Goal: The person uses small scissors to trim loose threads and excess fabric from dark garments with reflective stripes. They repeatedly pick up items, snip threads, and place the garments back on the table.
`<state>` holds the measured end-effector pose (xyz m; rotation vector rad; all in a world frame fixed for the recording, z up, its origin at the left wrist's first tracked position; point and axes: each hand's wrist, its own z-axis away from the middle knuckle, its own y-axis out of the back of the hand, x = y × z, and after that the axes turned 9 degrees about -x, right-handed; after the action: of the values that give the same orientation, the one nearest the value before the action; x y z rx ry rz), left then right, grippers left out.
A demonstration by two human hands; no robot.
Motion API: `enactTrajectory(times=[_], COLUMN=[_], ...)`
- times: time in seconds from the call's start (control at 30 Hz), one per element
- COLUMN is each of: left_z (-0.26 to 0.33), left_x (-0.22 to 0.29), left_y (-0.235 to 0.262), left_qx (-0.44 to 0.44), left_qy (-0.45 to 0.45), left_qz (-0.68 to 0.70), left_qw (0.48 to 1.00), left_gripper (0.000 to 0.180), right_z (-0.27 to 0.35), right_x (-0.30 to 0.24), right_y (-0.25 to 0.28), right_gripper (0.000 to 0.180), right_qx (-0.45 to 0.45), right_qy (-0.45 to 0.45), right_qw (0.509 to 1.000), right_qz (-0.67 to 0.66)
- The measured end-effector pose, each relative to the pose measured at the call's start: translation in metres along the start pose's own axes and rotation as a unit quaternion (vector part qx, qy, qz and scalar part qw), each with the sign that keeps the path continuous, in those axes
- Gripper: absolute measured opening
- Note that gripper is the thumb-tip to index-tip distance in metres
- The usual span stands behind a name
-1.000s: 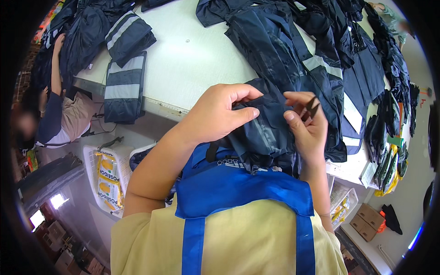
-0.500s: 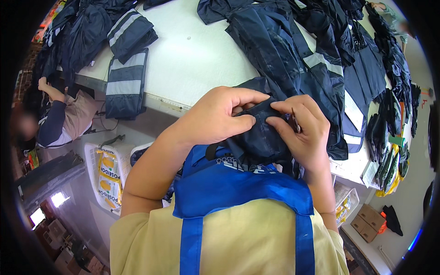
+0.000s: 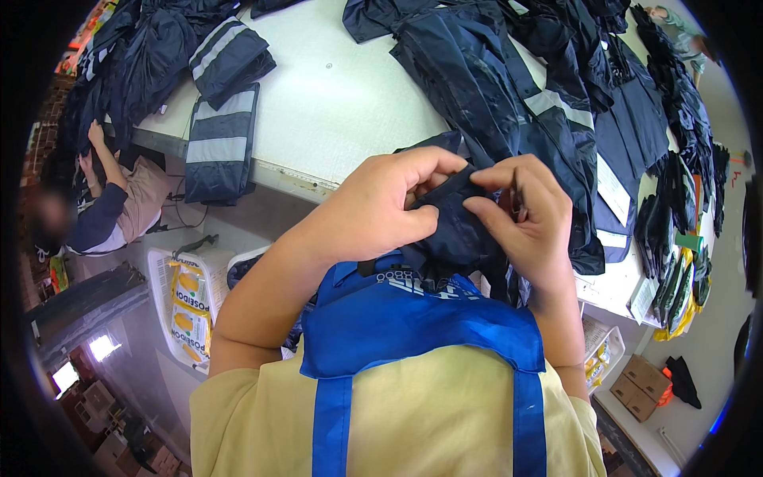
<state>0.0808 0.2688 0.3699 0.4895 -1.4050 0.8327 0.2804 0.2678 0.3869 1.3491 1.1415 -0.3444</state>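
Dark navy garment fabric point(image 3: 457, 234) is gathered in front of my chest, at the near edge of the table. My left hand point(image 3: 377, 203) is closed on it, thumb and forefinger pinching an edge. Close on the other side, my right hand point(image 3: 528, 222) pinches the same edge between thumb and forefinger. A small dark object point(image 3: 520, 200) shows among the right hand's curled fingers, mostly hidden; its kind is unclear. The garment continues onto the table as dark trousers or a jacket point(image 3: 461, 71) with grey reflective bands.
Folded dark pieces with grey stripes point(image 3: 218, 147) hang over the white table's point(image 3: 334, 103) edge at left. White baskets point(image 3: 163, 306) with yellow-and-white packets stand below. Another person point(image 3: 119, 191) works at far left. Dark garments pile along the right; cardboard boxes point(image 3: 640, 381) sit lower right.
My fingers have shifted slightly along the pinched fabric edge, and my left thumb has drawn back a little. The person at far left has changed arm position, both hands now raised toward the garments.
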Motion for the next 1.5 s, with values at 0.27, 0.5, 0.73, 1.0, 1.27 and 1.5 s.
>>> enactTrajectory(times=[0.27,0.5,0.73,1.0,1.27,1.5], left_z=[0.006,0.008,0.005,0.001,-0.003,-0.004], left_x=[0.013,0.012,0.014,0.016,0.016,0.018], left_y=[-0.007,-0.008,-0.003,-0.003,-0.001,-0.001], left_qx=[0.027,0.031,0.005,-0.006,-0.017,-0.019], left_qy=[0.041,0.011,-0.007,0.016,0.016,0.023], left_qz=[-0.059,-0.001,0.063,0.067,0.060,0.050], left_qw=[0.997,0.999,0.998,0.998,0.998,0.998], left_gripper=[0.040,0.039,0.040,0.041,0.042,0.042], right_z=[0.007,0.013,0.020,-0.004,-0.017,-0.020], right_x=[-0.003,-0.003,0.012,0.005,0.005,0.010], right_y=[0.004,0.014,0.042,0.048,0.050,0.041], right_gripper=[0.014,0.012,0.062,0.033,0.028,0.027], right_qx=[-0.048,-0.151,-0.078,-0.136,-0.123,-0.108], right_qy=[0.009,0.129,-0.045,0.123,0.180,0.183], right_qw=[0.999,0.979,0.996,0.969,0.956,0.969], right_qz=[-0.014,-0.035,-0.028,0.164,0.198,0.125])
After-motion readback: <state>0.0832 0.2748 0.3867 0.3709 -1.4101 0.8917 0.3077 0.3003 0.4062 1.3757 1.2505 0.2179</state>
